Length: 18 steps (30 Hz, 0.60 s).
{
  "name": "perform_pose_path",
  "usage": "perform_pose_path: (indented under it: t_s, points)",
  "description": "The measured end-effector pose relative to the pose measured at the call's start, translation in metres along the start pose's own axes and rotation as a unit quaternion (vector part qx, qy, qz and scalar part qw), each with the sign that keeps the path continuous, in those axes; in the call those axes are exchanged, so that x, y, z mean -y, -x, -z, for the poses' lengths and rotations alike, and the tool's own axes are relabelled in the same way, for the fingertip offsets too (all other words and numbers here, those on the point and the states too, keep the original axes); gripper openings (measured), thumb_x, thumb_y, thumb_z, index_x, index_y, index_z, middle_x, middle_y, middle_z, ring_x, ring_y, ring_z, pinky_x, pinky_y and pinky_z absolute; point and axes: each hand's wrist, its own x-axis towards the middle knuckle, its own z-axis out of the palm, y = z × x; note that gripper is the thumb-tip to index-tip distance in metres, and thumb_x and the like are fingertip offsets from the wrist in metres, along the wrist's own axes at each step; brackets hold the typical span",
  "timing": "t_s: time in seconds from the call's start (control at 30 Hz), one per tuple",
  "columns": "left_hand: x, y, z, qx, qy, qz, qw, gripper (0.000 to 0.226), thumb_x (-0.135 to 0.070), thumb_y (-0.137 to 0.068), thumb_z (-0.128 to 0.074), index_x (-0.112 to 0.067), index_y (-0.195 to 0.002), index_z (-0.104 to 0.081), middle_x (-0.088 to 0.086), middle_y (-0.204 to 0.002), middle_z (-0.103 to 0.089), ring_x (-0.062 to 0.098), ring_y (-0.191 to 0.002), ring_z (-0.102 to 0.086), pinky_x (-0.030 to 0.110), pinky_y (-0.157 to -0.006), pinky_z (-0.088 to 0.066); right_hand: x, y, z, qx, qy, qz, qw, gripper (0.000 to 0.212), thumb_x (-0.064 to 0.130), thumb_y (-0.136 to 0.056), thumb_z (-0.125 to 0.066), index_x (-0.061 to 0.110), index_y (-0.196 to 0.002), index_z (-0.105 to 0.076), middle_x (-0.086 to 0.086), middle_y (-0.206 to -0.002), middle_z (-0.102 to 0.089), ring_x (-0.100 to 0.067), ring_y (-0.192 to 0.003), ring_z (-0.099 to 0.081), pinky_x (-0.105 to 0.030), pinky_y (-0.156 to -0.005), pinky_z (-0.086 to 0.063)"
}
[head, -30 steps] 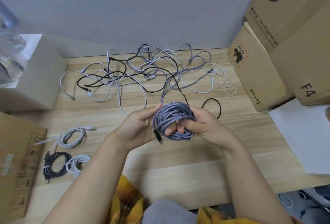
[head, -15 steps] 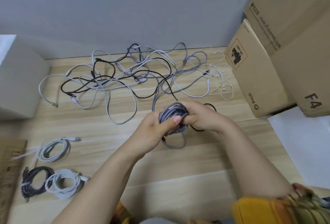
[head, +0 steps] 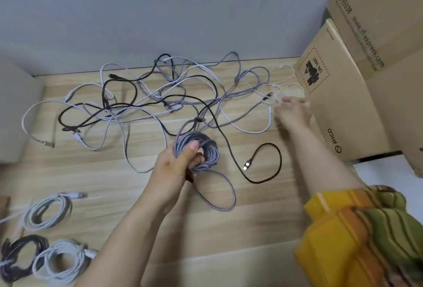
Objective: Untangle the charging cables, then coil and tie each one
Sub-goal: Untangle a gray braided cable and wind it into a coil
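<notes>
head view: we hold one coil while reaching for a tie.

our left hand (head: 176, 167) grips the grey braided cable coil (head: 201, 149), fingers curled through it and thumb pressed on top, just above the pale wooden worktop (head: 251, 229), with a loose tail looping below. our right hand (head: 291, 113) reaches beside the brown cardboard box (head: 343, 103) into thin white ties (head: 283, 85); it is blurred, so we cannot tell how its fingers lie. we judge coiling done and tying next, which calls for one tie wrapped round the coil. three finished coils (head: 48, 211) lie at left, two white and one black; the tangled pile of cables (head: 160, 99) is beyond counting.
</notes>
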Motion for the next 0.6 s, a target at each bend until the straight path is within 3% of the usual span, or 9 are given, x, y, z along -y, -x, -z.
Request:
perform_pose_path:
  t_s: [0.07,0.13,0.27,0.4,0.5,0.6]
  points:
    - [0.001,-0.004,0.002,-0.009,0.006,0.012,1.0,0.035,-0.053,-0.066,-0.06,-0.021,-0.08,-0.058,-0.006,-0.055,-0.036,0.01,-0.059,-0.047,0.022,-0.051,-0.036,-0.006,-0.009,-0.007,0.057,0.069,-0.049,0.995,0.052,0.03,-0.084,-0.059,0.021,-0.134,-0.048,-0.008,-0.149,-0.023,-0.028,-0.136,-0.023,-0.035,-0.111,-0.021]
    - [0.003,-0.006,0.001,-0.008,0.002,0.018,1.0,0.034,-0.054,-0.066,-0.06,-0.022,-0.078,-0.058,-0.005,-0.057,-0.036,0.009,-0.059,-0.048,0.026,-0.054,-0.035,-0.008,-0.008,-0.01,0.063,0.094,-0.051,0.992,0.054,0.029,-0.086,-0.057,0.018,-0.137,-0.044,-0.005,-0.15,-0.024,-0.026,-0.137,-0.021,-0.037,-0.111,-0.02]
    - [0.003,-0.005,0.001,0.006,-0.002,0.017,1.0,0.024,-0.054,-0.067,-0.058,-0.03,-0.065,-0.062,-0.008,-0.055,-0.036,0.009,-0.061,-0.045,0.026,-0.055,-0.034,-0.009,-0.006,-0.012,-0.027,0.055,-0.008,0.998,0.048,0.017,-0.084,-0.056,0.011,-0.131,-0.049,0.001,-0.147,-0.033,-0.023,-0.134,-0.028,-0.037,-0.107,-0.021]
    - [0.001,0.002,0.005,0.0,-0.011,0.015,1.0,0.024,-0.054,-0.066,-0.058,-0.032,-0.061,-0.06,-0.004,-0.059,-0.036,0.011,-0.059,-0.043,0.022,-0.052,-0.035,-0.011,0.008,-0.005,-0.166,-0.024,0.049,0.985,0.041,0.006,-0.082,-0.054,0.009,-0.124,-0.057,0.0,-0.137,-0.048,-0.021,-0.124,-0.044,-0.028,-0.1,-0.029]
    - [0.001,0.01,0.008,-0.025,0.006,0.015,1.0,0.019,-0.044,-0.075,-0.059,-0.025,-0.072,-0.057,-0.005,-0.057,-0.033,0.013,-0.061,-0.042,0.027,-0.053,-0.034,-0.003,0.022,0.008,-0.224,-0.15,0.09,0.959,0.025,0.0,-0.082,-0.058,0.004,-0.104,-0.069,-0.005,-0.108,-0.063,-0.017,-0.098,-0.06,-0.018,-0.09,-0.04]
    - [0.001,0.017,0.008,-0.032,0.019,0.005,0.999,0.022,-0.039,-0.079,-0.055,-0.02,-0.072,-0.046,-0.009,-0.053,-0.034,0.014,-0.064,-0.04,0.03,-0.055,-0.031,0.013,0.044,0.021,-0.185,-0.266,0.067,0.944,0.021,-0.003,-0.079,-0.06,0.01,-0.093,-0.069,0.002,-0.079,-0.061,-0.008,-0.064,-0.058,-0.027,-0.068,-0.052]
